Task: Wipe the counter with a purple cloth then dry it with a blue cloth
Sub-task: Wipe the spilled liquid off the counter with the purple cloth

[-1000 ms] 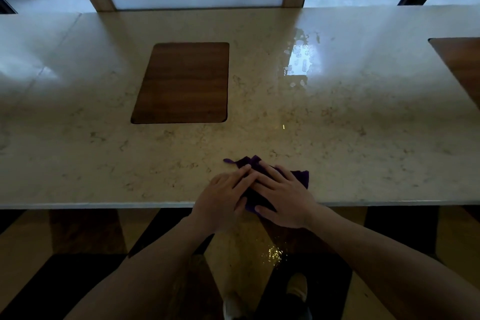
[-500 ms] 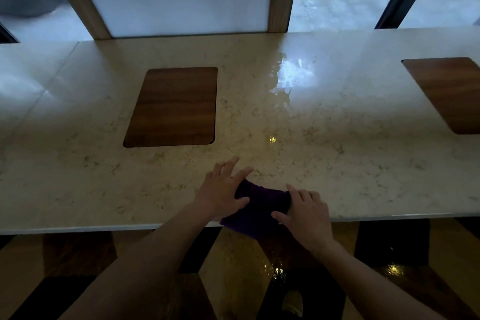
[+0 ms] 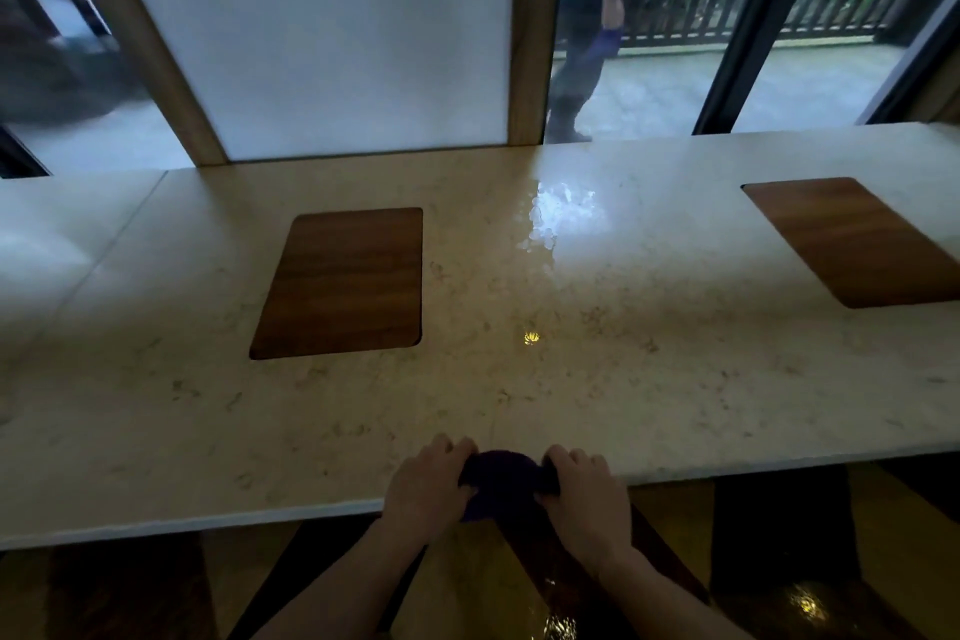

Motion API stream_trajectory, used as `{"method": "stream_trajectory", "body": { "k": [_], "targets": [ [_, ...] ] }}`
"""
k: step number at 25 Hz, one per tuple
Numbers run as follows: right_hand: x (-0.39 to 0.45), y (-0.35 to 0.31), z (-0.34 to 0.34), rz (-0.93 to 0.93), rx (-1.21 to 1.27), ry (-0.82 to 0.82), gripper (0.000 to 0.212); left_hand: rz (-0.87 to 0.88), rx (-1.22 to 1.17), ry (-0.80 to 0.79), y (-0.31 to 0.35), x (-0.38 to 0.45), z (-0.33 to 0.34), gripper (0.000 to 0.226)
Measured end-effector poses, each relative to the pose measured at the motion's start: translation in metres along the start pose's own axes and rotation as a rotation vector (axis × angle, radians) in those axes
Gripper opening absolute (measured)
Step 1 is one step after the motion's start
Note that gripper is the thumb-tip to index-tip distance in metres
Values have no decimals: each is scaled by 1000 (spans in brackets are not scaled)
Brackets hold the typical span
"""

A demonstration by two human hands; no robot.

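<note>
Wooden inset panel [image 3: 343, 282] and wet patch [image 3: 558, 218] beyond purple cloth [image 3: 501, 481].

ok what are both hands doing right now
Left hand: fingers curled, gripping the bunched dark purple cloth at the pale marble counter edge.
Right hand: gripping the same cloth.

glossy marble counter [image 3: 675, 379], wood inlays [image 3: 343, 283]

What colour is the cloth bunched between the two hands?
Dark purple cloth, seen in the head view, at the counter's near edge.
</note>
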State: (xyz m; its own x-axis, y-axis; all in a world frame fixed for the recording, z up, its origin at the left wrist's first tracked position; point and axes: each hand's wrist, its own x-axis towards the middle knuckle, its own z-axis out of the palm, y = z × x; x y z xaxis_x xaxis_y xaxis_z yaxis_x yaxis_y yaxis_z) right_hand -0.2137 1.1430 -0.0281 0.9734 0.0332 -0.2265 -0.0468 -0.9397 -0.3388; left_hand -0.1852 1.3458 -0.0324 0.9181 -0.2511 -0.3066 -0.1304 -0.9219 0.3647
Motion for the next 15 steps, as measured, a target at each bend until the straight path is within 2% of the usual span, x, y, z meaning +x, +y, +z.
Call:
{"method": "stream_trajectory", "body": {
  "k": [3,7,12,15],
  "targets": [
    [-13,-4,-10,-11,150,17,15,7,-133,80,-2,-17,-1,27],
    [-22,1,-42,20,401,33,26,81,-308,184,7,-26,-23,28],
    [-26,16,-110,21,634,182,30,255,-530,344,56,-17,-69,45],
    [-30,34,-151,26,724,306,28,370,-602,443,100,-1,-91,42]
  ]
}}
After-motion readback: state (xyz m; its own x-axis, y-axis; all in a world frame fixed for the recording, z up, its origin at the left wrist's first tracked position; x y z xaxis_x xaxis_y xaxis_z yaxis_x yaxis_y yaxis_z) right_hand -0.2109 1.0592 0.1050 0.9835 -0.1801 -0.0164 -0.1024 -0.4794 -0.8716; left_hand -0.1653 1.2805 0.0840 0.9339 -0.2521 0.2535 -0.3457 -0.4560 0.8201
